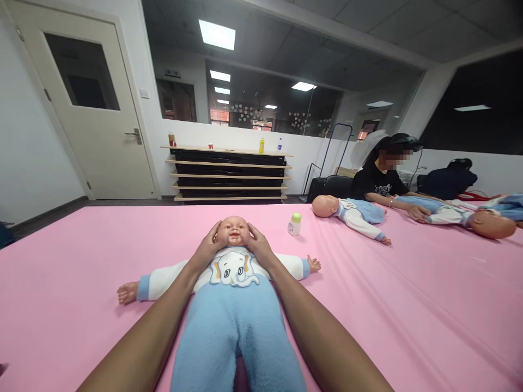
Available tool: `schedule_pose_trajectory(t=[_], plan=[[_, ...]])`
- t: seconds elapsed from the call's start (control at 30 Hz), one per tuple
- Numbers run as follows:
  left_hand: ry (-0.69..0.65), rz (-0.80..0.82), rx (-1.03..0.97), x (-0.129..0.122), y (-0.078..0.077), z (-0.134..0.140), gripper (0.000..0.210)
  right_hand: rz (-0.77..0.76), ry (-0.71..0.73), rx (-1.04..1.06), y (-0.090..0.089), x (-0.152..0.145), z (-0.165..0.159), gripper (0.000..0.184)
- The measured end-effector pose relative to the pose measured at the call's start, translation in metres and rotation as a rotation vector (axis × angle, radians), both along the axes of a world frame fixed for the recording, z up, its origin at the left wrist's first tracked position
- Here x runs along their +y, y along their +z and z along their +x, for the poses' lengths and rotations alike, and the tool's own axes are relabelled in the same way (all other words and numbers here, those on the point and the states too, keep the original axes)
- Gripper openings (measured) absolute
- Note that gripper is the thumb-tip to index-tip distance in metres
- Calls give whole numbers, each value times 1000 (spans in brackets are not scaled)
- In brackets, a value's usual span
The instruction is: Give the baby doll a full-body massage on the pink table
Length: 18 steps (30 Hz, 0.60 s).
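Observation:
A baby doll (235, 310) lies face up before me on a pink-covered table (73, 256), arms spread wide. It wears a white top with an elephant face and light blue trousers. My left hand (207, 247) cups one side of its head, thumb along the cheek and jaw. Against the opposite side, my right hand (260, 246) is curved in the same way. The head is held between both hands; my fingertips are partly hidden behind it. Beyond my right hand stands a small white bottle (294, 225) with a green cap.
Two similar dolls lie at the right: one doll (347, 209) nearer, another doll (469, 218) under the hand of a seated person (386, 174). A black stack with wooden boards (231, 163) stands behind the table, bearing bottles. A door (81, 109) is at the left.

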<state>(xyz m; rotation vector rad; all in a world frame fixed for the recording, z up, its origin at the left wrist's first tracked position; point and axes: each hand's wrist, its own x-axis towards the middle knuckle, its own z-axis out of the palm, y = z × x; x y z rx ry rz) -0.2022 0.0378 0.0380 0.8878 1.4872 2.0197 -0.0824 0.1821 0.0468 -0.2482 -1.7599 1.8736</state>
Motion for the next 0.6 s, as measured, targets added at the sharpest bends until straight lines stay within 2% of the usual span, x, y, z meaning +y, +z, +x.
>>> schedule_pose_trajectory(t=[0.1,0.3,0.37,0.47,0.6], plan=[[-24,-19,45,-1,2,3,99,70,45,15,-2,3,0,95],[-88,30,-74,1,0,-2,82,-87,89,29,-10,8,-8,77],[-81,38,-73,1,-1,-2,84,-16,82,41,-10,6,-6,83],[-50,19,7,1,-1,-1,95,118,38,40,-6,2,-1,101],[-57,22,-33,0,-2,-2,90,73,68,33,-4,3,0,93]])
